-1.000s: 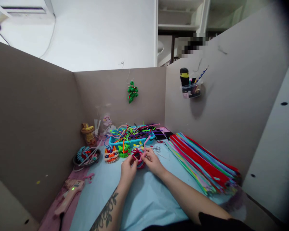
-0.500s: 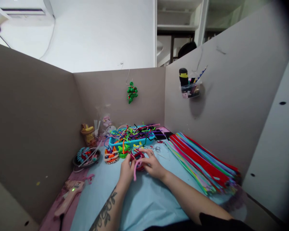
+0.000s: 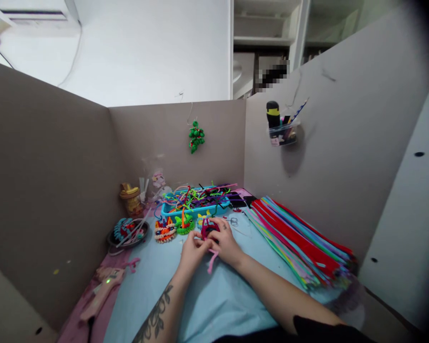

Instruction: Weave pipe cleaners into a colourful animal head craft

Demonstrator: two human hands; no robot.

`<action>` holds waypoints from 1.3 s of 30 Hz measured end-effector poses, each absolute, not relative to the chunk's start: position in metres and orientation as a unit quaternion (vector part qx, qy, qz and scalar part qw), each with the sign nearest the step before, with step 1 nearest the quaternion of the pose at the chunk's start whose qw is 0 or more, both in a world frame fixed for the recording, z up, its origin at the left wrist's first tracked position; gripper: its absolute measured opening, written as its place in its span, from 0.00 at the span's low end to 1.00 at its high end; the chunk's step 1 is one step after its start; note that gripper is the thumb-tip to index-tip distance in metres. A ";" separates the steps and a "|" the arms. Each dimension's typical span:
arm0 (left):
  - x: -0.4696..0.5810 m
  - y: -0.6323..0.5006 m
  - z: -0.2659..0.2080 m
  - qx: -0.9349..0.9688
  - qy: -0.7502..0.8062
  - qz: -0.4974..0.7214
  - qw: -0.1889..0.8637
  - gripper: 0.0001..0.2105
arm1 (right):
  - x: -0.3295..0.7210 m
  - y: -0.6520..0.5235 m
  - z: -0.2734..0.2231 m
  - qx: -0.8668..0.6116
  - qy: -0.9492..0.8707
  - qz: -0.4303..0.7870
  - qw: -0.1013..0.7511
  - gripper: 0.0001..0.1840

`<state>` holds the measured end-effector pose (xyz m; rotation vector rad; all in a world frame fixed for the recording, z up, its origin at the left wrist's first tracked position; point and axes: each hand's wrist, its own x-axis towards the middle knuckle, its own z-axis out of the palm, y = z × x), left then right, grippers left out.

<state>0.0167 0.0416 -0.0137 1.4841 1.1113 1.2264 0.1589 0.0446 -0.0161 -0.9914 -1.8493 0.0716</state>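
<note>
Both hands meet over the middle of the blue cloth, around a dark pink pipe-cleaner piece [image 3: 206,227]. My left hand [image 3: 193,250] pinches at its near left side, thumb and fingertips closed together. My right hand [image 3: 228,243] is wrapped round its right side, fingers curled over the top. A light pink pipe cleaner [image 3: 212,262] hangs bent below the fingertips. The fingers partly hide the piece, so where the light pink strand joins it cannot be seen. Just beyond are an orange and cream pipe-cleaner figure [image 3: 165,232] and a green one [image 3: 184,224].
A blue tray [image 3: 196,211] heaped with pipe-cleaner pieces stands at the back. Bundled long pipe cleaners [image 3: 300,238] lie to the right. A dark bowl [image 3: 143,236] and a pink glue gun [image 3: 103,295] are on the left. Small scissors [image 3: 233,221] lie behind my right hand.
The dark pink piece has turned to show more of its ring-like side. The light pink strand has swung right and is now bent. My left hand has shifted slightly right, closer to my right.
</note>
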 end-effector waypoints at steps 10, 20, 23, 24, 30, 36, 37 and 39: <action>0.004 0.046 -0.012 0.720 0.468 0.456 0.234 0.06 | 0.171 0.050 -0.010 -0.417 -0.783 0.061 0.458 0.05; 0.007 0.043 -0.011 0.778 0.452 0.411 0.143 0.07 | 0.164 0.048 -0.012 -0.449 -0.758 0.083 0.467 0.04; 0.005 0.041 -0.008 0.787 0.460 0.388 0.136 0.06 | 0.165 0.049 -0.012 -0.453 -0.753 0.084 0.470 0.06; 0.004 0.040 -0.006 0.793 0.462 0.376 0.128 0.06 | 0.165 0.049 -0.012 -0.450 -0.756 0.083 0.468 0.06; 0.000 0.039 -0.002 0.802 0.460 0.363 0.112 0.05 | 0.170 0.051 -0.011 -0.438 -0.767 0.101 0.458 0.06; -0.007 0.043 -0.005 0.789 0.453 0.392 0.137 0.05 | 0.178 0.054 -0.011 -0.453 -0.767 0.101 0.443 0.05; -0.007 0.043 -0.005 0.790 0.455 0.390 0.132 0.05 | 0.179 0.054 -0.011 -0.453 -0.769 0.100 0.439 0.05; -0.008 0.043 -0.004 0.793 0.459 0.384 0.115 0.06 | 0.180 0.054 -0.010 -0.449 -0.776 0.100 0.432 0.05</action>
